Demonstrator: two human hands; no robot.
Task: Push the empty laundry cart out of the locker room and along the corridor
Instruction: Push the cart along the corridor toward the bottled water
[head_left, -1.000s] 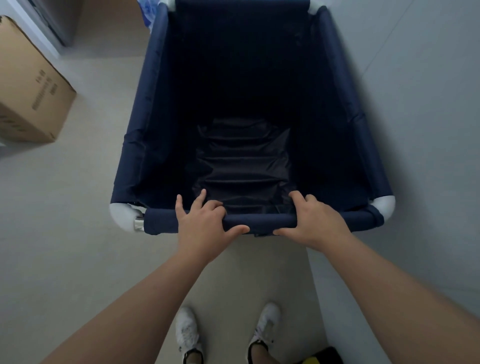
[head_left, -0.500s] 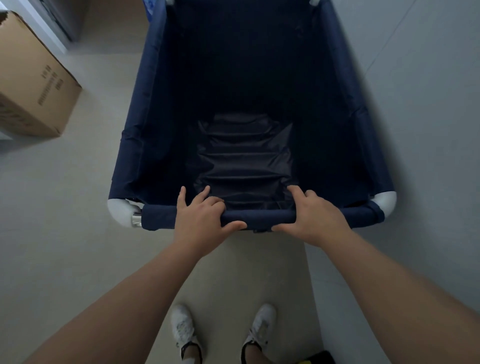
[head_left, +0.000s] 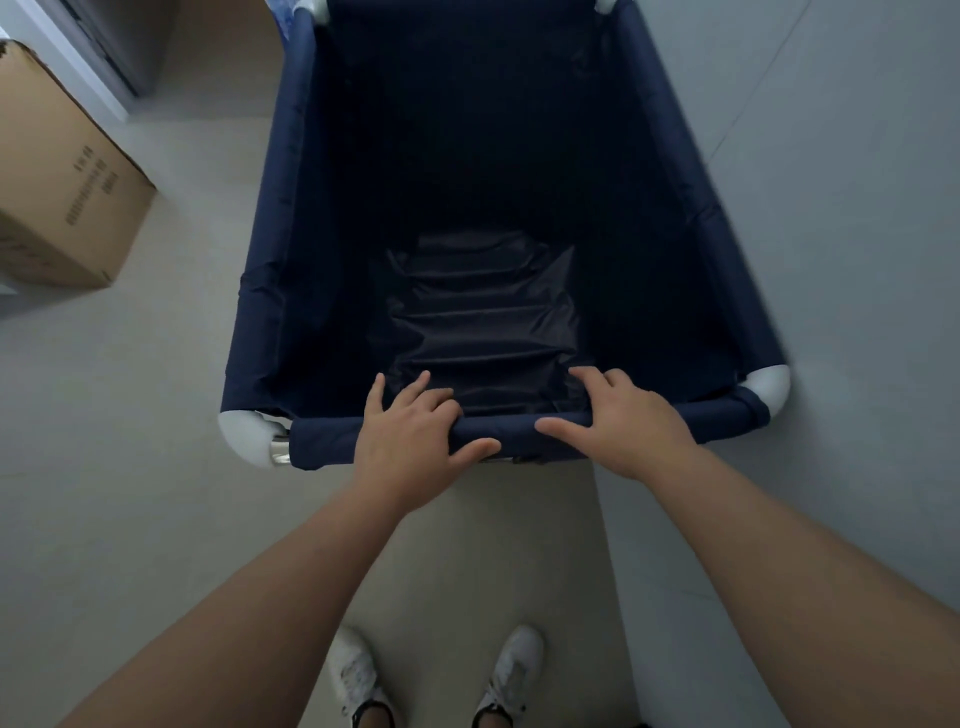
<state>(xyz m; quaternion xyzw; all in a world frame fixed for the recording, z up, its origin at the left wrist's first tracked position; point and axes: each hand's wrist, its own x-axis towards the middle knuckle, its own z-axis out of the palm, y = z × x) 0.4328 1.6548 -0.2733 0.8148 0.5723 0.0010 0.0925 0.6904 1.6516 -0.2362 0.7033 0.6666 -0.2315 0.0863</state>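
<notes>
Head view: both hands (head_left: 519, 431) seemingly wrapped around laundry cart (head_left: 291, 218) rail (head_left: 514, 431).

Print on the cardboard box (head_left: 62, 171) is too blurred to read.

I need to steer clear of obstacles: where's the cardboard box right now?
In the head view the cardboard box sits on the floor at the left edge, apart from the laundry cart, ahead of the left hand.
</notes>
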